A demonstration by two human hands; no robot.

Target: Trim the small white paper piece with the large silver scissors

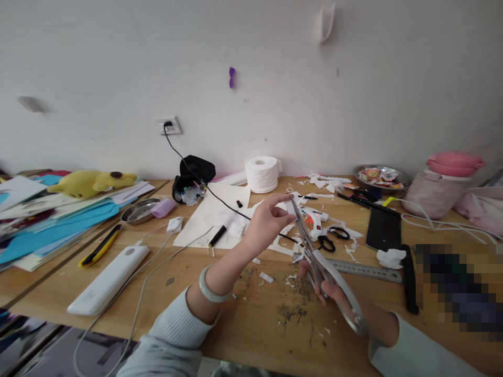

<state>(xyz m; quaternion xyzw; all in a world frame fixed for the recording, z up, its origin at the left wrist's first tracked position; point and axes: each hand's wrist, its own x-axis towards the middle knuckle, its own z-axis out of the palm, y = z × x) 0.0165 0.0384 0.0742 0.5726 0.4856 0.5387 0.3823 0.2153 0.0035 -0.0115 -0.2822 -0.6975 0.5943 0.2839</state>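
Note:
My left hand (265, 224) is raised over the middle of the table, thumb and fingers pinched on a small white paper piece (290, 207). Large metal scissors (316, 256) are gripped in my right hand (338, 296), their blades pointing up and away from me. The blade tips are right beside the paper and my left fingertips; whether they touch the paper I cannot tell. Behind the blades lie a white and orange glue gun (316, 224) and small black-handled scissors (334, 236), partly hidden. A steel ruler (365, 270) lies beyond my right hand.
White scraps and dark crumbs litter the wooden table (251, 324). A toilet paper roll (261, 175) stands at the back. To the left are a power bank (108, 283) with cables and a yellow cutter (100, 246). A phone (383, 229) and a pink-lidded bottle (438, 188) are right.

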